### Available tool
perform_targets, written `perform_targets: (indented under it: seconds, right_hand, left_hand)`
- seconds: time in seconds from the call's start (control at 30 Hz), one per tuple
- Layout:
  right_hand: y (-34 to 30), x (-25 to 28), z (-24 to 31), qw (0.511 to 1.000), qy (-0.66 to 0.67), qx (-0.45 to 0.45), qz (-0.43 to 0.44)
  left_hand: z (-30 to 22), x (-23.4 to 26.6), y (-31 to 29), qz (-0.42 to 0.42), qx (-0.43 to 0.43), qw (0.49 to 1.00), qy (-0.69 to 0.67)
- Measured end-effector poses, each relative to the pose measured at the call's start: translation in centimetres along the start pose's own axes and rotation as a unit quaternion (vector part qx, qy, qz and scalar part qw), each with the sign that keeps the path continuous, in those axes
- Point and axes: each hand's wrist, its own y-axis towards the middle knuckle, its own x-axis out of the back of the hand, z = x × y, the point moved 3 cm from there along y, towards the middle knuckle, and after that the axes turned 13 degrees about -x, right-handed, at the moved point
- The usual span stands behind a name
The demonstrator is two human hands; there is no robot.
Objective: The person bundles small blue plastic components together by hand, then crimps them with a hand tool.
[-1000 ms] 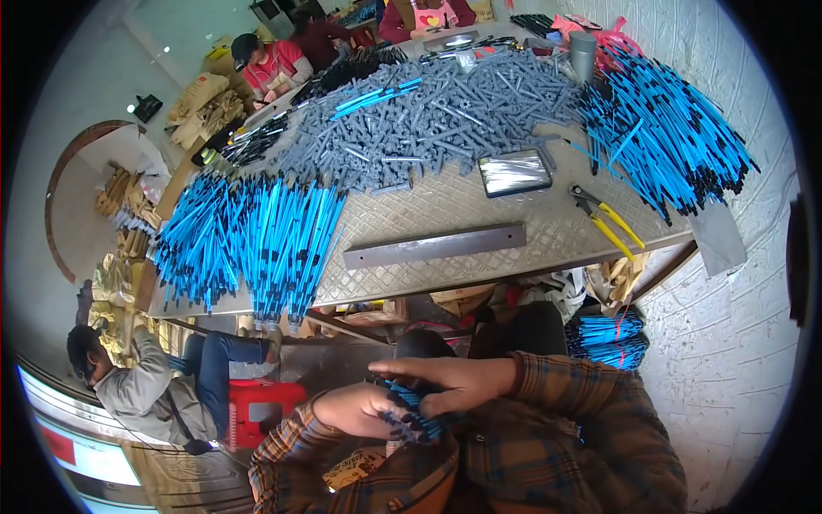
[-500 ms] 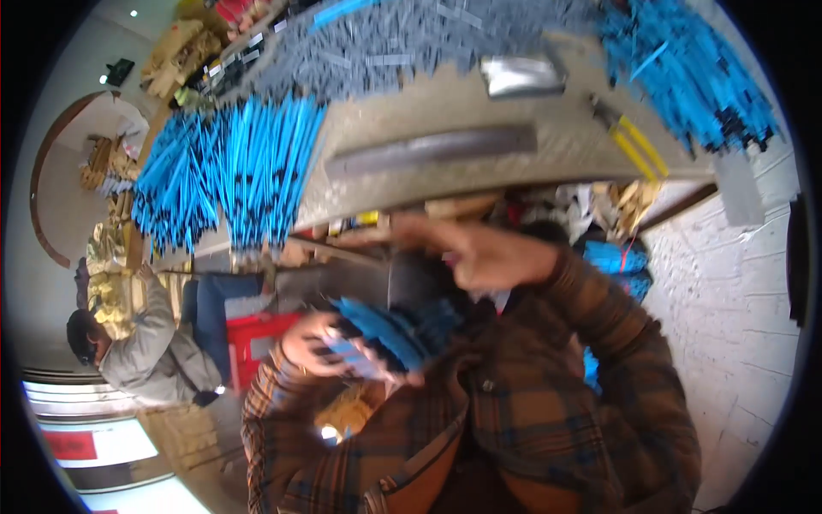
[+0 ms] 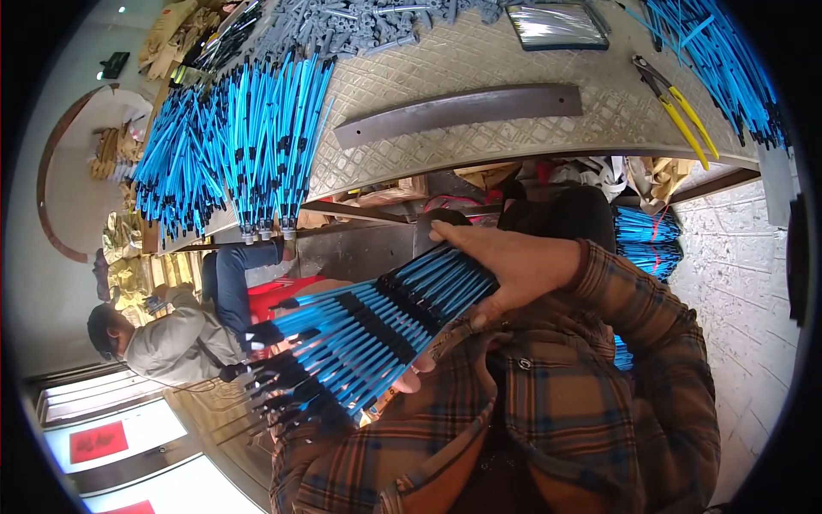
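**Workroom with a patterned metal table, a sheaf of blue rods held across the lap**

A pale wall (image 3: 728, 265) closes the right side of the room, and the table (image 3: 467, 68) spans the top of the view. Nearest, above the plaid jacket (image 3: 548, 377), lies the bundle of blue rods (image 3: 364, 321), in the hands and clear of the table. It tilts down toward the left and fans wider there; its black-capped left end is blurred.

The right hand (image 3: 527, 265) is closed around the narrower end, fingers along the top, thumb beneath. The left hand (image 3: 409, 381) is mostly hidden under the bundle; fingertips show at its lower edge, so it seems to support the rods, but how firmly it grips I cannot tell.

To handle the sheaf well, I would judge, the right palm should press the ends level while the left supports the middle, gently enough not to bend the rods. The splayed left end looks likeliest to shed one.

Farther off, tied bundles (image 3: 646, 227) sit below the table. On top are a dark metal bar (image 3: 462, 111), yellow-handled cutters (image 3: 679, 126), a loose rod pile (image 3: 265, 137) on the left, a tray of thin pins (image 3: 556, 26) and heaped grey parts (image 3: 368, 30). A co-worker in a grey jacket (image 3: 184, 338) sits off to the left.
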Motion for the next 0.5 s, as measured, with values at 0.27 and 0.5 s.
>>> perform_targets:
  seconds: [0.27, 0.5]
  right_hand:
    - [1.1, -1.8, -0.9, 0.999, 0.006, 0.054, -0.003]
    - [1.4, -1.4, 1.4, 0.984, 0.026, 0.176, 0.002]
  left_hand:
    - [1.3, -2.9, 10.1, -0.05, -0.219, 0.965, 0.134]
    - [0.9, -4.3, 10.6, -0.093, -0.406, 0.873, 0.256]
